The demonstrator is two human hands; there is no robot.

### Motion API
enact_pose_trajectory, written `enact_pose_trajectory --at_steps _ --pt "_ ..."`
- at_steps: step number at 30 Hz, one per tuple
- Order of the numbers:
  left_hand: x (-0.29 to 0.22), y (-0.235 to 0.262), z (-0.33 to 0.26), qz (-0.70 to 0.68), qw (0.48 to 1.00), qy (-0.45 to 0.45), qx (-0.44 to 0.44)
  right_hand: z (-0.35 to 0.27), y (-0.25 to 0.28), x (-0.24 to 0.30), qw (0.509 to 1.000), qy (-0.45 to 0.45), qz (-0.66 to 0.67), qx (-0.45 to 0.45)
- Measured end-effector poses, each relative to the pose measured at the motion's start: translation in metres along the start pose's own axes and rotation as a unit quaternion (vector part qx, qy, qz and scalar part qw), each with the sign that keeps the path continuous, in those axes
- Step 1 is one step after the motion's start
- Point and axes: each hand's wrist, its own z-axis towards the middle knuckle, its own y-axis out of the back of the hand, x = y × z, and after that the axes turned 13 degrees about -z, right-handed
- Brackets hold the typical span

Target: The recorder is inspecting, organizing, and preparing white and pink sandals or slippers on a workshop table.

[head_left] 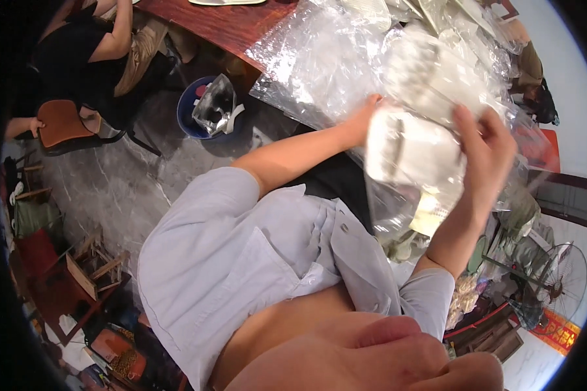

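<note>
A: Grey marble floor under a red-brown table [225,29]; plastic bags [319,58] heaped over its near edge. View is tilted, own chin and shirt [241,260] fill the bottom.

B: Fingers?

A: Right hand [486,153]: fingers curled, pressed down on the right edge of a white packet [414,153], thumb behind it, hidden. Left hand [362,120]: mostly behind the packet's left edge, only the knuckles show. Looks like a grip on that edge, but I can't tell how the fingers sit.

B: Where's the packet?

A: Held up between both hands, just off the near edge of the table, not resting on it. It's inside or against a clear bag [404,208] that hangs slack below. Another white packet [430,75] lies in the heap just beyond.

B: Around it?

A: Blue bin [192,114] on the floor by the table's near-left corner, with crumpled plastic in it. A second person [91,52] sits at the far left on a brown chair [62,124]; their hands are well apart from these. Fan [564,277] stands at lower right.

B: Risks?

A: My guess: slick film. If the right fingers ease off, the packet slides out and drops to the floor. The slack bag could also snag on the heap and drag loose bags off the edge. Left grip unseen, so support on that side is unverified.
</note>
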Motion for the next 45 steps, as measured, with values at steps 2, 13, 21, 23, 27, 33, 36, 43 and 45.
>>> enact_pose_trajectory --at_steps 2,13,21,23,27,33,36,43,45 --pt "-0.018 -0.006 0.005 0.111 0.987 0.106 0.047 0.019 -0.037 -0.006 1.0 -0.003 0.0 0.028" --pt "0.021 -0.01 0.015 0.459 0.865 0.162 0.121 0.029 -0.046 -0.066 0.994 -0.03 0.098 0.042" --pt "-0.059 -0.026 0.024 0.418 0.867 0.195 0.187 -0.019 -0.024 -0.115 0.995 -0.012 -0.076 0.068" --pt "-0.062 -0.021 0.019 0.363 0.878 0.231 0.21 -0.023 -0.03 -0.119 0.98 0.014 -0.145 0.134" --pt "-0.073 -0.047 0.037 0.438 0.786 0.27 0.343 -0.015 -0.027 -0.177 0.979 0.117 -0.073 0.148" --pt "-0.068 -0.043 0.035 0.157 0.885 0.117 0.423 0.018 -0.022 -0.193 0.959 0.103 -0.002 0.264" --pt "-0.068 -0.044 0.038 -0.006 0.876 0.177 0.448 0.028 -0.019 -0.205 0.963 0.072 -0.028 0.258" --pt "-0.081 -0.078 0.012 -0.135 0.814 0.158 0.542 0.018 -0.025 -0.197 0.951 0.05 -0.033 0.305" --pt "-0.105 -0.088 0.005 -0.15 0.806 0.15 0.553 0.012 -0.031 -0.211 0.95 0.141 -0.049 0.276"
